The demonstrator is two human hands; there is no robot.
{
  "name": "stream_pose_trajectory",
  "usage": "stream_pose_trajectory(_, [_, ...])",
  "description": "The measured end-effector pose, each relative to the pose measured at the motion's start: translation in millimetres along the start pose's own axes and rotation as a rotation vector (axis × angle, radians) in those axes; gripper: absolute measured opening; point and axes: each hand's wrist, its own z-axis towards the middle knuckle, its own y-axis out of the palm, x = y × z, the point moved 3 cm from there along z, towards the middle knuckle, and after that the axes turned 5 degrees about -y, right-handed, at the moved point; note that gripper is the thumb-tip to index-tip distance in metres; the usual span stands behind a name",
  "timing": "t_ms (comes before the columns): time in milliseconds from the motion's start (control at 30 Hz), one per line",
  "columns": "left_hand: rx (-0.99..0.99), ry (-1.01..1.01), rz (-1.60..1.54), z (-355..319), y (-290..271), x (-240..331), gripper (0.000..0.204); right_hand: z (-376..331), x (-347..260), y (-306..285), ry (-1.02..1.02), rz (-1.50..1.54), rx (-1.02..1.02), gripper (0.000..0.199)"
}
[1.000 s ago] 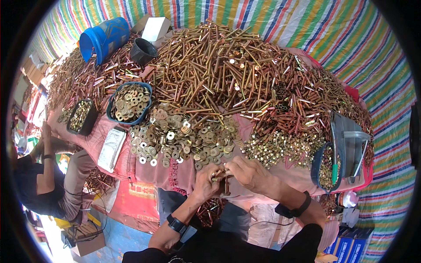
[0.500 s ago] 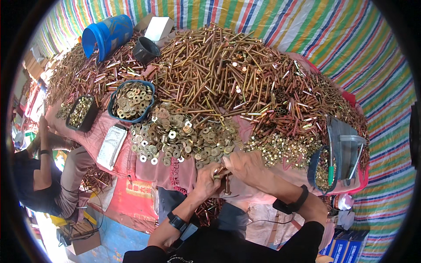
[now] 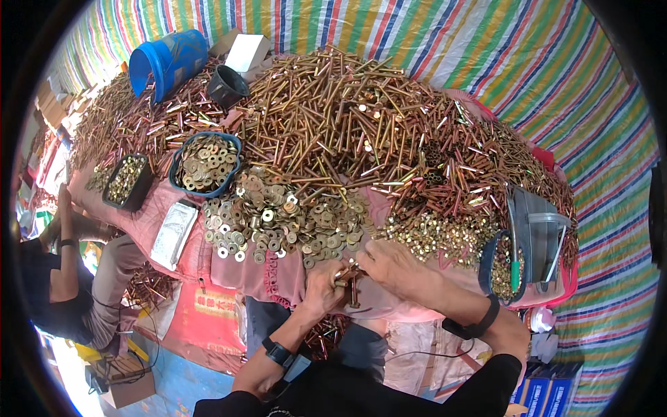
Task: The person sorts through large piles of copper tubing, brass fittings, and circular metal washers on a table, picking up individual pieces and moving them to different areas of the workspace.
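My left hand [image 3: 324, 288] is closed around a couple of bronze-coloured bolts, close to the near edge of the pink cloth. One bolt [image 3: 354, 296] hangs head down between my hands. My right hand [image 3: 381, 261] is closed with its fingertips at the upper end of that bolt; any small part pinched there is hidden. Just beyond my hands lies a heap of flat washers [image 3: 285, 215]. A spread of small brassy nuts [image 3: 438, 236] begins beside my right hand.
Long bolts [image 3: 326, 118] form a big mound behind. Washers fill a blue-rimmed basin [image 3: 206, 163]; nuts sit in a dark tray [image 3: 126, 182] and a blue tub [image 3: 499, 274]. A blue bucket [image 3: 174, 62] lies tipped at the back left. Another person [image 3: 69, 278] sits at the left.
The whole view has shifted slightly. Both hands stay together at the bolt, with the right fingers shifted only a little at its upper end.
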Motion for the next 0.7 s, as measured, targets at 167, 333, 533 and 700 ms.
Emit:
stream_pose_trajectory(167, [-0.06, -0.012, 0.059, -1.6, -1.2, 6.2, 0.026, -2.6, 7.3, 7.3, -0.023, 0.005, -0.142, 0.024])
stream_pose_trajectory(333, [-0.067, -0.015, 0.09, -2.0, -0.1, 5.1, 0.031, 8.7, 16.3, 19.9, 0.292, 0.206, -0.423, 0.03])
stream_pose_trajectory(533, [-0.025, 0.015, 0.057, -2.5, -2.4, 2.4, 0.032, 1.2, 8.8, 3.0, 0.344, 0.384, 0.013, 0.029])
stream_pose_trajectory(700, [-0.02, 0.014, 0.043, -3.6, 2.0, -0.7, 0.03, -6.0, 2.0, 5.3, 0.129, 0.296, 0.216, 0.022])
